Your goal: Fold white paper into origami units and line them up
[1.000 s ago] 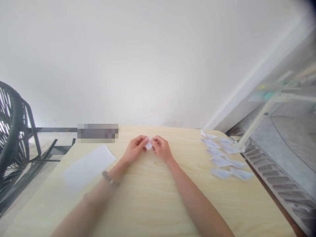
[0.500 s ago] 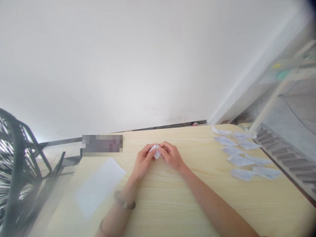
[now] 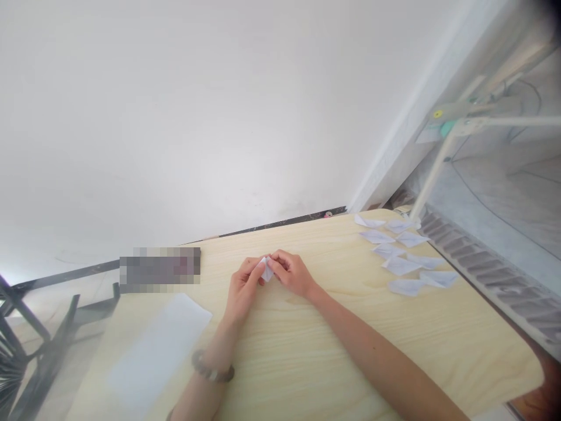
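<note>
Barely moved, folded paper sits between both hands.

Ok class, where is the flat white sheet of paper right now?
In the head view, the flat white sheet lies on the left side of the table, left of the left wrist and its beaded bracelet.

Holds small folded paper at bench with left hand and right hand. Wears bracelet on left wrist.

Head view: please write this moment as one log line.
left hand: pinches folded paper | right hand: pinches same paper | table, right: folded pieces | table, left: flat sheet
</note>
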The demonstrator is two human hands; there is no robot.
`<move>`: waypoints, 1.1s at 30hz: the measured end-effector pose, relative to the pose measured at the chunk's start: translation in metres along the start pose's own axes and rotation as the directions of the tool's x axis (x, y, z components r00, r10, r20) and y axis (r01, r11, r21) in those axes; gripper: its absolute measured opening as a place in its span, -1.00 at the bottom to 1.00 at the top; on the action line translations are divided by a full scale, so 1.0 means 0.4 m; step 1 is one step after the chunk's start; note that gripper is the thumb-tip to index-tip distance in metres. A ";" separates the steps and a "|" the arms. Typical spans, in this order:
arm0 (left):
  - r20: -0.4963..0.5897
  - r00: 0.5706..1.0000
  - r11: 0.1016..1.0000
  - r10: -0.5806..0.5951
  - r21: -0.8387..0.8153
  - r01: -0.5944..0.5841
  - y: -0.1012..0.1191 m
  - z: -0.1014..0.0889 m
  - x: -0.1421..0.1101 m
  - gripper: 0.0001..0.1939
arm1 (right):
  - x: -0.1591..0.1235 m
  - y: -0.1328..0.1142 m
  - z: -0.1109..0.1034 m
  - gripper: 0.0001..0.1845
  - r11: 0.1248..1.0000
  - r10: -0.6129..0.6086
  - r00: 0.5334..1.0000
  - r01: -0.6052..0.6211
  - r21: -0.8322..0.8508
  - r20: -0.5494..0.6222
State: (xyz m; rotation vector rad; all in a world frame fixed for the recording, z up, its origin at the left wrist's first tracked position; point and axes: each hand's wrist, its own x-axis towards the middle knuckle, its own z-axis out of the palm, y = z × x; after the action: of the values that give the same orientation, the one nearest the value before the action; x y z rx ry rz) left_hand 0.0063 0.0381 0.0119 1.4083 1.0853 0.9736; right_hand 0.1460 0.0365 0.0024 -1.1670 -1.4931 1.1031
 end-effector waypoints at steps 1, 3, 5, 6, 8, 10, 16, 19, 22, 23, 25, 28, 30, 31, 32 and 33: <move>-0.002 1.000 1.000 0.001 0.004 -0.001 0.002 0.000 0.000 -0.71 | -0.001 -0.002 0.000 -0.76 1.000 -0.003 1.000 0.003 -0.008 0.001; 0.002 1.000 1.000 0.001 0.017 -0.001 0.007 0.000 0.000 -0.71 | -0.004 -0.007 -0.002 -0.75 1.000 -0.011 1.000 0.011 -0.014 0.023; 0.020 1.000 1.000 0.008 0.026 -0.008 0.011 0.000 -0.001 -0.70 | -0.007 -0.009 -0.004 -0.74 1.000 -0.024 0.998 0.025 -0.012 0.050; 0.029 0.999 1.000 0.012 0.025 -0.013 0.012 -0.001 -0.002 -0.70 | -0.008 -0.009 -0.005 -0.74 1.000 -0.026 0.998 0.026 -0.008 0.059; 0.039 0.999 1.000 0.015 0.005 -0.015 0.015 -0.001 -0.003 -0.71 | -0.010 -0.007 -0.006 -0.74 0.999 -0.031 0.997 0.032 -0.007 0.070; 0.038 0.999 0.999 0.000 -0.038 0.002 0.016 -0.002 -0.004 -0.71 | -0.011 -0.003 -0.005 -0.73 0.999 -0.041 0.998 0.042 -0.025 0.055; 0.088 0.995 0.989 -0.057 -0.128 0.068 0.013 -0.007 -0.009 -0.66 | -0.007 0.012 0.005 -0.71 1.000 -0.017 0.998 0.015 -0.024 -0.067; 0.112 0.992 0.990 -0.063 -0.116 0.076 0.014 -0.005 -0.013 -0.69 | -0.006 0.017 0.011 -0.73 1.000 -0.003 0.996 0.005 0.021 -0.085; 0.116 0.992 0.992 -0.039 -0.111 0.052 0.012 -0.001 -0.014 -0.71 | -0.008 0.015 0.014 -0.75 1.000 -0.018 0.997 0.019 0.019 -0.080; 0.091 0.995 0.993 -0.029 -0.113 0.039 0.010 -0.001 -0.013 -0.71 | -0.009 0.013 0.014 -0.76 1.000 -0.027 0.996 0.028 0.008 -0.080; 0.086 0.996 0.992 -0.024 -0.120 0.035 0.002 -0.001 -0.011 -0.70 | -0.012 0.008 0.014 -0.77 0.999 -0.050 0.995 0.048 -0.024 -0.088; 0.072 0.997 0.995 0.007 -0.100 0.000 -0.009 -0.005 -0.008 -0.70 | -0.018 0.003 0.011 -0.76 0.994 -0.087 0.991 0.079 -0.076 -0.100; 0.056 0.998 0.998 0.016 -0.055 -0.013 -0.013 -0.007 -0.009 -0.72 | -0.021 0.003 0.010 -0.73 0.988 -0.107 0.988 0.093 -0.125 -0.109; 0.062 0.998 0.999 0.016 -0.049 -0.013 -0.013 -0.008 -0.010 -0.74 | -0.022 0.004 0.010 -0.71 0.983 -0.114 0.987 0.096 -0.155 -0.113; 0.082 0.997 0.998 0.016 -0.060 -0.011 -0.014 -0.009 -0.011 -0.74 | -0.023 0.006 0.009 -0.71 0.978 -0.121 0.986 0.098 -0.184 -0.119; 0.105 0.994 0.996 0.015 -0.084 -0.006 -0.014 -0.009 -0.011 -0.75 | -0.023 0.007 0.009 -0.71 0.972 -0.128 0.984 0.100 -0.211 -0.123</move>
State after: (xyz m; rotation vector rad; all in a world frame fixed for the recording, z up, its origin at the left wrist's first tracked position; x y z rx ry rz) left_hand 0.0013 0.0346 0.0067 1.3826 0.9498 0.9311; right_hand 0.1442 0.0275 -0.0023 -1.2528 -1.5728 0.7912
